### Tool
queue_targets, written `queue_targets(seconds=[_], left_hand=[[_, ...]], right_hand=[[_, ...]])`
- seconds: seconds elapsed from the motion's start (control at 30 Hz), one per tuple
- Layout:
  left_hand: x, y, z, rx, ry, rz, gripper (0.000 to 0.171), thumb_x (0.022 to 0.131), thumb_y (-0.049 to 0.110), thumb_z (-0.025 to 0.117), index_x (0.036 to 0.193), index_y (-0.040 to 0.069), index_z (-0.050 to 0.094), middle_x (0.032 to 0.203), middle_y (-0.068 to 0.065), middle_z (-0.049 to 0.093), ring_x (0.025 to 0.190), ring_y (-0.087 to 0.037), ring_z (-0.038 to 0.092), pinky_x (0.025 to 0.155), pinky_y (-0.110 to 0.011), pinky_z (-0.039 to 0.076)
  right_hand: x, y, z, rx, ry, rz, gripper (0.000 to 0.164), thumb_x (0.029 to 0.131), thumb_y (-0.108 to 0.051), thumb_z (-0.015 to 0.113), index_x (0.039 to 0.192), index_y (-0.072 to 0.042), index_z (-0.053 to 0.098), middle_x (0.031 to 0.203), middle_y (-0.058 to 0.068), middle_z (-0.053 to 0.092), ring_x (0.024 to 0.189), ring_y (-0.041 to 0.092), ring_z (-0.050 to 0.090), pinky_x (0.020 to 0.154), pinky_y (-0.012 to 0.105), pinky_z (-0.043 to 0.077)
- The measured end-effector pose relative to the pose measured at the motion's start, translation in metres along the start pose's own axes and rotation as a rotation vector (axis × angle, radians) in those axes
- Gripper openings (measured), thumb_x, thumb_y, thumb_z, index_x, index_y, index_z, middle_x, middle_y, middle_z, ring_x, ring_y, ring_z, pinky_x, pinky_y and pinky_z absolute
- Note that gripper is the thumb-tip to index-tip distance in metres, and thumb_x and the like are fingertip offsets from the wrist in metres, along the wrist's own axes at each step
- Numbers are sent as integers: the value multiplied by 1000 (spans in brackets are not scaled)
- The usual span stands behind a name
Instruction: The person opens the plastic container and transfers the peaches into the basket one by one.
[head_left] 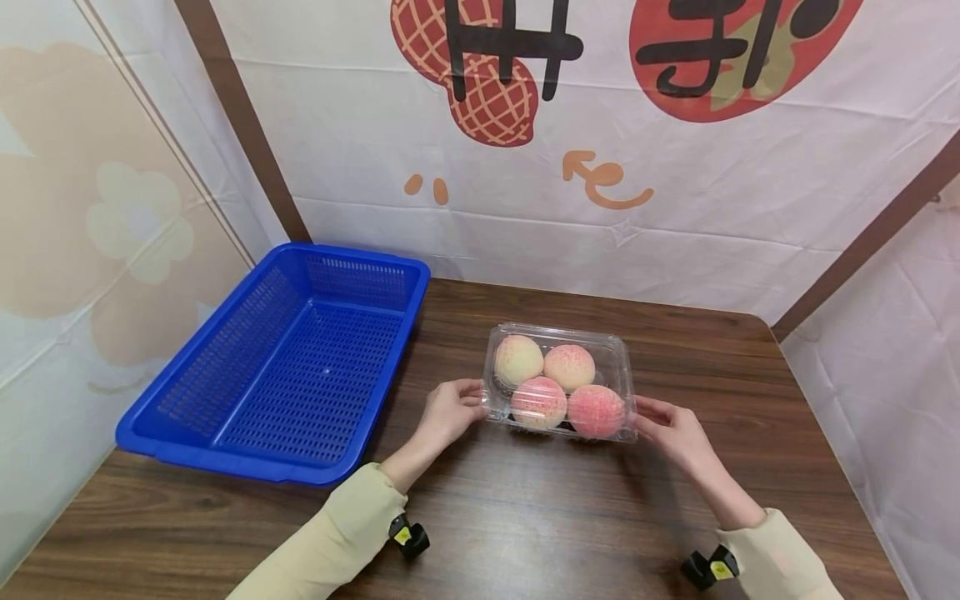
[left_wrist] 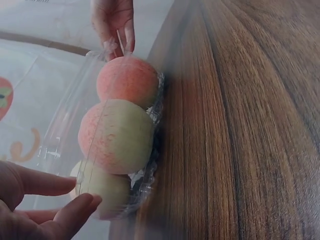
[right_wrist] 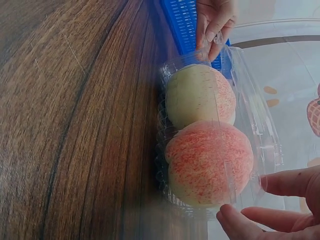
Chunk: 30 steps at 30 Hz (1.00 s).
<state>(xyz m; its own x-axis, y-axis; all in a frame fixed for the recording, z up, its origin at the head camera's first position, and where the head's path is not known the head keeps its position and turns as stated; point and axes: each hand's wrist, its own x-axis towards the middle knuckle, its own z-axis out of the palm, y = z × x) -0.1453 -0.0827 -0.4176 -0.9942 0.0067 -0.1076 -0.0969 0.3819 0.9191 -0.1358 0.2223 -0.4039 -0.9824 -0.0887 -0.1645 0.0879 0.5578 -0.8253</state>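
Observation:
A clear plastic clamshell box (head_left: 618,354) with its lid down sits on the wooden table, holding several pink and cream peaches (head_left: 540,403). At its left end, my left hand (head_left: 452,410) pinches the rim between thumb and fingers. My right hand (head_left: 673,429) grips the opposite end near the front corner. In the left wrist view, the left thumb and forefinger bracket the lid's edge beside a pale peach (left_wrist: 112,192). The right wrist view has the right fingertips at the rim by a redder peach (right_wrist: 207,162).
A blue perforated plastic basket (head_left: 423,279) stands on the left of the table (head_left: 525,517), a short way from the box. Printed white cloth (head_left: 337,125) hangs behind the table and along both sides. Each sleeve cuff has a small black device near it.

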Motion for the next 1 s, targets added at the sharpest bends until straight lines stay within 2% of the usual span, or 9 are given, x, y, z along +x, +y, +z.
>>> queue_targets(seconds=[0.2,0.37,0.53,0.63,0.77,0.9,1.0], left_hand=[[0,0,1,33,-8,42,49,74,-7,65,122,-8,52,119,-22,56,103,-31,59,79,-31,50],[0,1,1,2,-23,63,53,74,-9,61,125,-10,47,122,-22,53,107,-32,56,81,-32,49],[-1,3,2,12,-33,69,58,74,-10,59,129,-7,44,124,-22,52,109,-32,55,83,-33,48],[-1,4,2,24,-34,69,60,74,-11,58,131,-5,43,124,-22,52,110,-32,54,84,-34,48],[-2,5,2,53,-28,88,59,73,-12,57,130,-6,44,121,-24,53,108,-33,55,83,-33,48],[-1,5,3,48,-41,96,57,74,-14,55,129,-9,43,121,-26,52,107,-33,55,83,-31,48],[0,5,3,58,-54,91,57,74,-15,54,130,-9,42,122,-26,52,109,-33,55,83,-30,48]], right_hand=[[0,0,1,23,-2,4,48,91,-21,55,126,11,46,118,27,55,102,25,58,76,24,50],[0,-2,1,42,9,6,46,92,-19,53,127,10,45,119,27,54,102,24,58,77,23,49],[-1,-3,1,90,13,17,47,96,-21,45,130,10,41,124,29,49,106,24,56,80,24,49],[-1,-5,1,165,10,32,48,99,-24,37,132,10,38,128,30,45,106,18,54,81,21,48],[-1,-5,1,243,10,30,49,100,-24,31,131,13,37,128,31,43,99,5,55,80,18,46],[0,-4,0,241,8,32,46,99,-20,36,128,15,39,126,33,45,93,2,57,81,21,47],[1,-2,-1,149,7,8,42,96,-15,45,127,14,43,123,31,49,91,5,59,79,22,49]])
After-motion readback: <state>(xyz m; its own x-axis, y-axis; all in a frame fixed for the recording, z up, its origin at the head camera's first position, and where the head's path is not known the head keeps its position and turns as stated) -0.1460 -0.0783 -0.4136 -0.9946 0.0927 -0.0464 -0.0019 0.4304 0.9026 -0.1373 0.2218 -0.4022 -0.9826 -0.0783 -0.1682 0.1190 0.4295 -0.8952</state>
